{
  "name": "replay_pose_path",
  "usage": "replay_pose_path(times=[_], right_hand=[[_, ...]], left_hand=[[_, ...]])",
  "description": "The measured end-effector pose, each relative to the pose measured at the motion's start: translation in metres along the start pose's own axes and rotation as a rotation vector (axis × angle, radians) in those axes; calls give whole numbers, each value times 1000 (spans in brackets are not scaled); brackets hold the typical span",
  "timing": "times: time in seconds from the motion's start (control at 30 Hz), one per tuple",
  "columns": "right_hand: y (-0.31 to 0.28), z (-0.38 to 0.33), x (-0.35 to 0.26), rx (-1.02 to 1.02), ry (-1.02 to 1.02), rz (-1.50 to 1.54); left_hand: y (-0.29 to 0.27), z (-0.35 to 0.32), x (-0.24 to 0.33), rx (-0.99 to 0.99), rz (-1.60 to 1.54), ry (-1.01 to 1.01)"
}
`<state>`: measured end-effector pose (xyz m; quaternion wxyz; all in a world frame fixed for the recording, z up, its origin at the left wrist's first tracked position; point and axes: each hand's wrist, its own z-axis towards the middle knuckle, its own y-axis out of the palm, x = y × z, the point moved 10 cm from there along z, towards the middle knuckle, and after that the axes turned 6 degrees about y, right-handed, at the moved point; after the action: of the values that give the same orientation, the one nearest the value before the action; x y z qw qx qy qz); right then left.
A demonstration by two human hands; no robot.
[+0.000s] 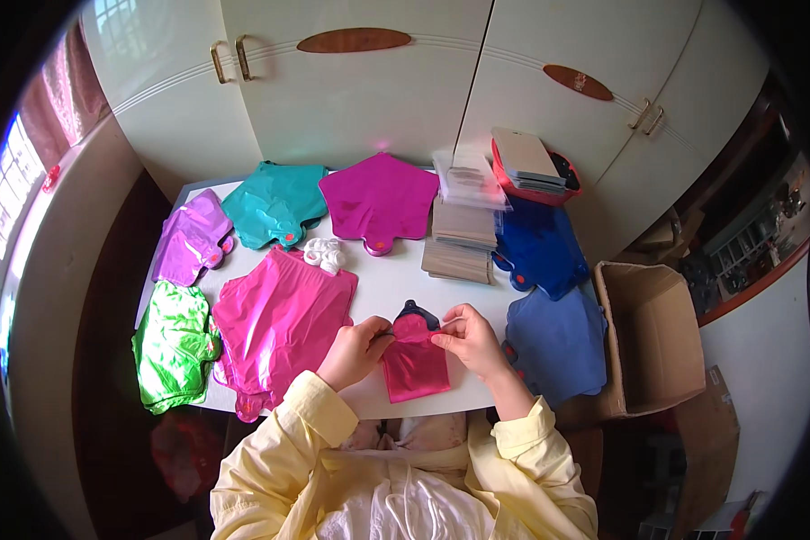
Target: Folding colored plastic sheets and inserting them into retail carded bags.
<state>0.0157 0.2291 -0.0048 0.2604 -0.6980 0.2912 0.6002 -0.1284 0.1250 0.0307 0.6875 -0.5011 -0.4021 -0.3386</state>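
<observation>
A folded magenta foil balloon [415, 364] lies at the near edge of the white table [389, 279], a dark blue piece [418, 311] showing at its top. My left hand [356, 351] pinches its upper left corner. My right hand [469, 338] pinches its upper right edge. Both hands are in pale yellow sleeves.
Flat foil balloons lie in piles: pink [279, 315], green [173, 344], purple [192, 238], teal [274, 203], magenta star [380, 198], dark blue [538, 247], lighter blue [558, 340]. A white ribbon bundle [324, 254], stacked cards [462, 236], a red tray [535, 171] and an open cardboard box [652, 337] stand nearby.
</observation>
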Motion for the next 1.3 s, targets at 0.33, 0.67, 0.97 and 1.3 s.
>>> replay_pose_path(times=[0.33, 0.67, 0.97, 1.3], right_hand=[[9, 20, 23, -253, 302, -220], [12, 19, 21, -295, 267, -281], [14, 22, 10, -249, 234, -282], [22, 20, -28, -150, -157, -782]], left_hand=[[10, 9, -8, -69, 197, 42], [4, 5, -15, -53, 215, 8], [2, 7, -14, -20, 227, 32], [2, 6, -9, 12, 289, 74]])
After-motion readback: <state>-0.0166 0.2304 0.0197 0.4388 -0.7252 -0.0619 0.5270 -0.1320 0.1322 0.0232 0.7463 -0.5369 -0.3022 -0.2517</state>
